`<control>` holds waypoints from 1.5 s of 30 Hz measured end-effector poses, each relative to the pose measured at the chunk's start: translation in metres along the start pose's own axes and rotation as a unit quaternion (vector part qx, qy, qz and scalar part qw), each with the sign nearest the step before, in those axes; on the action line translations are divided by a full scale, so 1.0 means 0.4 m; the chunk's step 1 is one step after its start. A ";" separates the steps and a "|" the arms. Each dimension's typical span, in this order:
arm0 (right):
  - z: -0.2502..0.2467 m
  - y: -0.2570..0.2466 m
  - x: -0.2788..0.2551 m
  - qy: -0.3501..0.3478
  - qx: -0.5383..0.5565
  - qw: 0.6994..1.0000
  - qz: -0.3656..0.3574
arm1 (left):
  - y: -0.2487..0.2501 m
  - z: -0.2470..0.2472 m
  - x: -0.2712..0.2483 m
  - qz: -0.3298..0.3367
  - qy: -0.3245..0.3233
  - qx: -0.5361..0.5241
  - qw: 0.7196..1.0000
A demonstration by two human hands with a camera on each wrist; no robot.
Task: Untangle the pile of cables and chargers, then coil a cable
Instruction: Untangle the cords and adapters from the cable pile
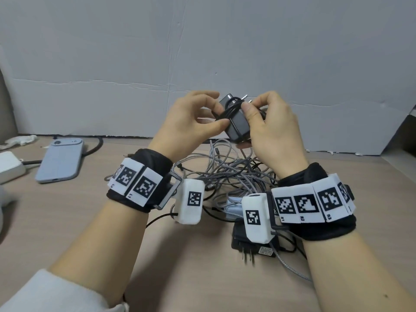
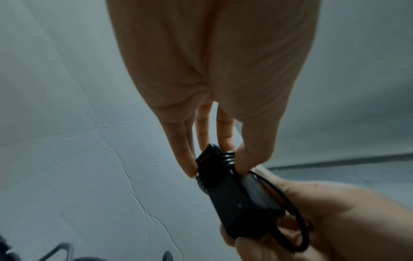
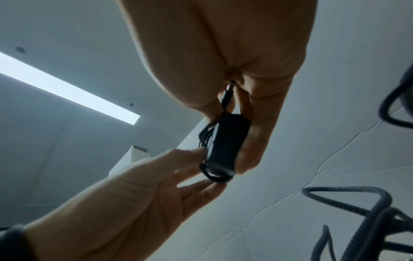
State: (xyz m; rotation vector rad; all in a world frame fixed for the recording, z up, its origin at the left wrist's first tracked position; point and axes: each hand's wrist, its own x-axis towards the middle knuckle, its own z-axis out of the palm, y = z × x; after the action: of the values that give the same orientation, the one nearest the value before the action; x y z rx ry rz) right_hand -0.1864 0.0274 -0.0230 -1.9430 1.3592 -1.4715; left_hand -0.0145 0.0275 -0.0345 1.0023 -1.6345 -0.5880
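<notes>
Both hands are raised above the tabletop [image 1: 78, 233] and meet on a black charger [image 1: 237, 126]. The right hand [image 1: 273, 129] grips the charger's body, thumb pressed on its near face and fingers curled round the far side. The left hand [image 1: 193, 119] pinches the thin black cable [image 1: 227, 112] that is wound in several turns round the charger, thumb and forefinger on the turns and the other fingers loosely spread. The charger's two metal prongs stick out at its far end. In the right wrist view the cable's plug end lies between the right hand's fingers.

Directly below the charger, on the tabletop, lies the pile of cables [image 1: 227, 174], mostly grey braided ones tangled together. At the pile's near edge sits a second black charger [image 1: 242, 240], prongs pointing toward the person. Well to the left of the pile a light blue phone [image 1: 59, 159] lies face down, with a white box [image 1: 10, 166] just beyond it. A grey board [image 1: 202, 52] stands behind the pile.
</notes>
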 end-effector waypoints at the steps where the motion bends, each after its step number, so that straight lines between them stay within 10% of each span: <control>1: 0.007 0.000 -0.001 -0.004 -0.009 1.000 -0.003 | -0.002 0.004 0.001 0.004 0.009 0.026 1.000; 23: 0.012 -0.006 -0.014 -0.039 -0.099 0.994 -0.037 | -0.029 0.006 0.009 0.041 -0.019 0.138 0.989; 32: 0.012 -0.017 -0.009 -0.014 -0.016 1.000 -0.002 | -0.017 0.036 0.001 -0.020 -0.019 -0.254 0.967; 45: 0.022 0.004 0.002 0.004 -0.007 1.000 0.026 | 0.027 0.063 -0.013 -0.085 0.013 -0.124 0.988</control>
State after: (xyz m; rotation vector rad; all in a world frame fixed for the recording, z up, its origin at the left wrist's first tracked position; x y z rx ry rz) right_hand -0.1795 0.0236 -0.0270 -1.8984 1.4163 -1.4500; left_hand -0.0415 0.0345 -0.0363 0.9648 -1.4197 -0.8682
